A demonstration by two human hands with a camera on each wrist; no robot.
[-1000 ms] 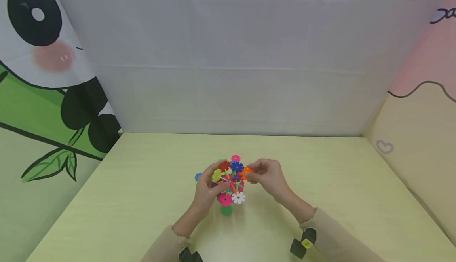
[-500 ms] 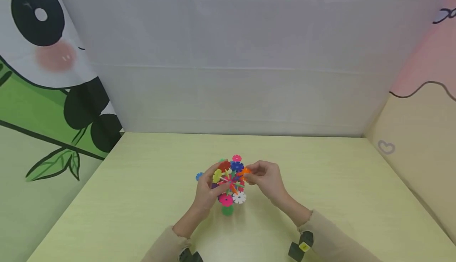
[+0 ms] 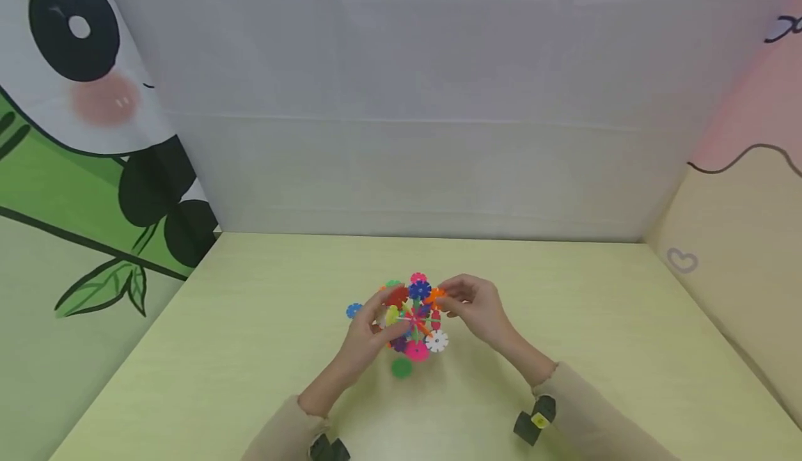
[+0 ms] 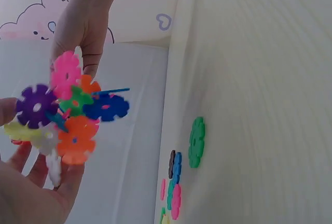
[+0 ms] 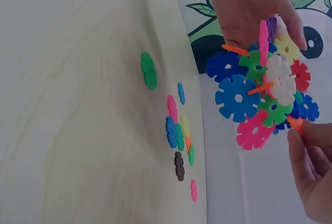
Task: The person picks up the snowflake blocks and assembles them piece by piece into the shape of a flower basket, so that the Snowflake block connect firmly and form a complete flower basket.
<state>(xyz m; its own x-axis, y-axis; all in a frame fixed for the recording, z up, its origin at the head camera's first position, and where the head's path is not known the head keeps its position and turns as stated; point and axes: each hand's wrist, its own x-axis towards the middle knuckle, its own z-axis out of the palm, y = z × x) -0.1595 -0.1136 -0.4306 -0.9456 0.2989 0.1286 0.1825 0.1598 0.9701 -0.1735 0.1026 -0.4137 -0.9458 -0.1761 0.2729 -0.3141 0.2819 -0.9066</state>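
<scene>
A ball-shaped cluster of interlocking plastic snowflake discs (image 3: 415, 319), in many colours, is held above the table. My left hand (image 3: 362, 344) grips it from the left, thumb across the near side and fingers behind. At its upper right, my right hand (image 3: 481, 310) pinches an orange snowflake disc (image 5: 295, 124) between thumb and fingertips. That disc touches the cluster's edge in the right wrist view; whether it is slotted in, I cannot tell. Blue, white, pink, purple and green discs stick out on all sides. A loose green disc (image 4: 196, 142) lies on the table below the cluster.
More loose discs lie on the table behind the cluster, among them a pink one (image 5: 172, 109), a dark brown one (image 5: 179, 166) and a blue one (image 3: 354, 310). A plain pale wall (image 3: 401, 99) rises at the table's back edge, with printed panels at both sides.
The cluster has turned slightly in my left hand, its white disc shifting right and up and its yellow disc turning more edge-on. My right hand moves a little rightward, still pinching the orange disc.
</scene>
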